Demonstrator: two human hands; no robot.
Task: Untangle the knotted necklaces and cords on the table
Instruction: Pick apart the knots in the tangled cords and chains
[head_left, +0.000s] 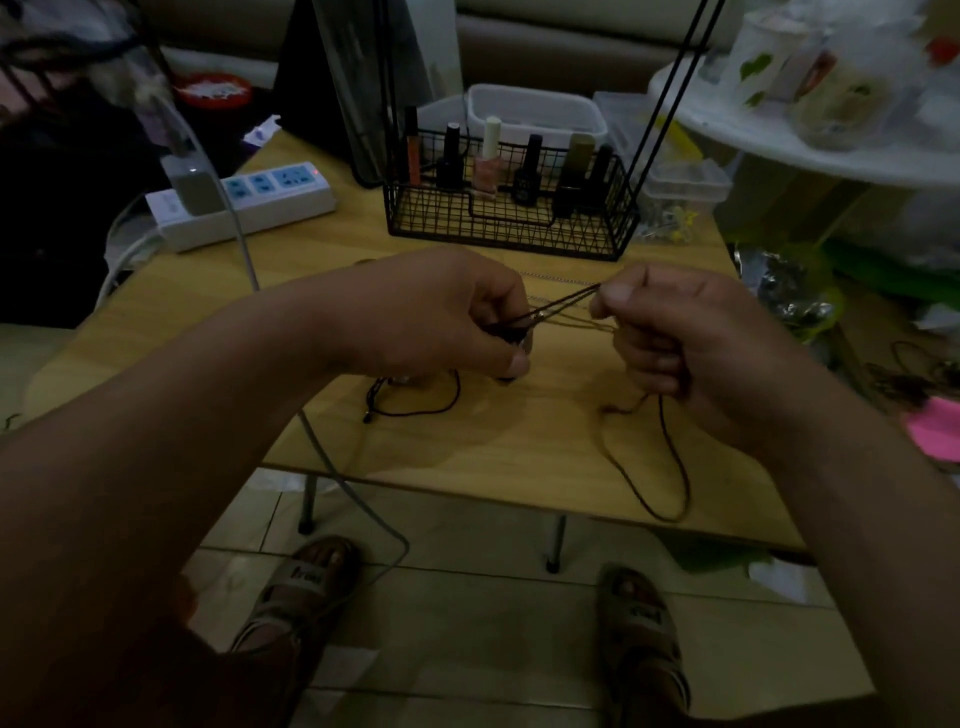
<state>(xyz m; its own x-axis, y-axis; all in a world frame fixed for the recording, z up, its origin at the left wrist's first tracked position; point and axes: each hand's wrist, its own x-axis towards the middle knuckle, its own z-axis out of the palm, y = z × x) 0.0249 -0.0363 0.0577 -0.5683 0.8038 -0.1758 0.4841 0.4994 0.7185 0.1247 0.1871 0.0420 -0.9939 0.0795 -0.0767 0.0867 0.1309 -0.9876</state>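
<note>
Two hands held above the light wooden worktop (493, 457). Fingers of the left hand (447, 312) curled, thumb and fingertips pinching a bundle of thin dark brown cords (566, 298). Thumb and forefinger of the right hand (675, 338) pinch the same cords; strands taut between both. Behind: black wire basket (509, 228); white power strip (260, 218) far left. One loop trails from the right hand to the worktop's near edge. Separate black cord (423, 413) lies below the left hand.
</note>
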